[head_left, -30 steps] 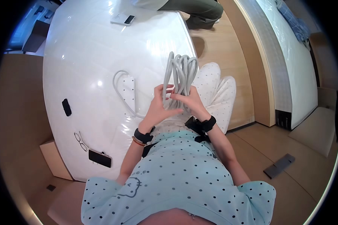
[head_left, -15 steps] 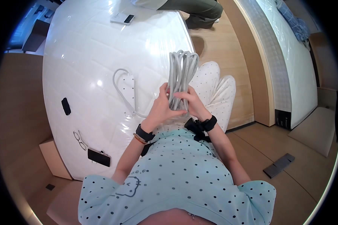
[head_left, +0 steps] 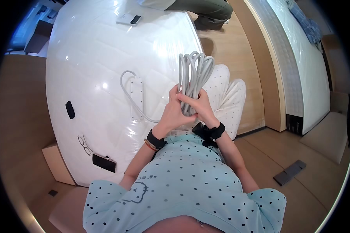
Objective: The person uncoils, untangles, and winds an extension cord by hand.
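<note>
A thick bundle of looped grey cable [head_left: 196, 72] stands up from between my two hands, above my lap. My left hand [head_left: 174, 112] grips its lower left side. From the right, my right hand [head_left: 201, 106] wraps the same bundle, its thumb laid across the front of the loops. The cable's lower end is partly hidden by my fingers. A single length runs left from my hands to a white power strip [head_left: 136, 99], which lies on the plastic-covered mattress [head_left: 93, 58].
Glasses [head_left: 84, 145], a phone [head_left: 104, 162] and a small black object [head_left: 70, 110] lie on the mattress at left. A white device [head_left: 129, 19] lies at its far end, near another person's leg [head_left: 206, 11]. A second mattress [head_left: 299, 58] stands at right.
Both hands and the cable bundle have shifted slightly right in view. The loops fan out wider at the top, leaning right. My right thumb has moved further across the bundle.
</note>
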`<state>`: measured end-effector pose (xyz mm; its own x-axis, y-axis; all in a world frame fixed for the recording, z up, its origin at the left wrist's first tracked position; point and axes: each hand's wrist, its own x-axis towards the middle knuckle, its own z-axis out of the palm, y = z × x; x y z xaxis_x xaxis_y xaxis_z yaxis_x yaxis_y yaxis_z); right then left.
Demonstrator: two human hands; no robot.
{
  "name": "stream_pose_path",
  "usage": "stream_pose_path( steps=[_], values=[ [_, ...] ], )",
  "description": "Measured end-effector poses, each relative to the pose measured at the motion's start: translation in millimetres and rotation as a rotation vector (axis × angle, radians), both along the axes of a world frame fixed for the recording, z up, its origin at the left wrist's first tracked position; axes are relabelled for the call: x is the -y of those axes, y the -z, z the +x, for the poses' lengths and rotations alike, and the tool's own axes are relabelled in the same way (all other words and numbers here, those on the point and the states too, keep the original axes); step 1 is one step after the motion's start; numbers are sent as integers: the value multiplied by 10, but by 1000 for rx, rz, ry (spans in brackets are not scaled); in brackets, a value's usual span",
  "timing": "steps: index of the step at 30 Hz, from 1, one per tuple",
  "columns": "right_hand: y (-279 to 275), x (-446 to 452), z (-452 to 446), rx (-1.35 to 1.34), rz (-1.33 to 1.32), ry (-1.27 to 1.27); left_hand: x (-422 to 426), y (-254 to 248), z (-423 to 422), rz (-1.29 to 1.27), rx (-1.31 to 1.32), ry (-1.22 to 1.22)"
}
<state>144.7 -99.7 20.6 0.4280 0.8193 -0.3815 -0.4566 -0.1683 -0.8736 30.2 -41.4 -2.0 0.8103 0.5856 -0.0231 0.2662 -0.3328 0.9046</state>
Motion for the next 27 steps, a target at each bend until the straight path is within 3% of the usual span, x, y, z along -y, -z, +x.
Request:
stream_pose_path(
  steps=[4, 11, 14, 17, 19, 21, 23, 27],
  values=[
    [-1, 9, -7, 151, 9, 9, 26, -75, 4, -111, 0, -35],
    [85, 32, 106, -47, 54, -97, 13, -18, 24, 193, 24, 43],
    [23, 40, 117, -141, 73, -38, 3, -37, 33, 94, 143, -4],
    [34, 44, 97, -209, 89, 45, -101, -175, -84, 186, -62, 53],
    [125, 93, 136, -263, 105, 29, -357, -45, -311, 359, -16, -179],
    [142, 129, 171, -281, 118, 17, -619, 30, -560, 371, -47, -576],
    [103, 155, 200, -304, 132, -10, -835, 208, -825, 500, -245, -887],
    [154, 137, 207, -279, 146, -64, -1082, 522, -1104, 70, -466, -868]
  ],
)
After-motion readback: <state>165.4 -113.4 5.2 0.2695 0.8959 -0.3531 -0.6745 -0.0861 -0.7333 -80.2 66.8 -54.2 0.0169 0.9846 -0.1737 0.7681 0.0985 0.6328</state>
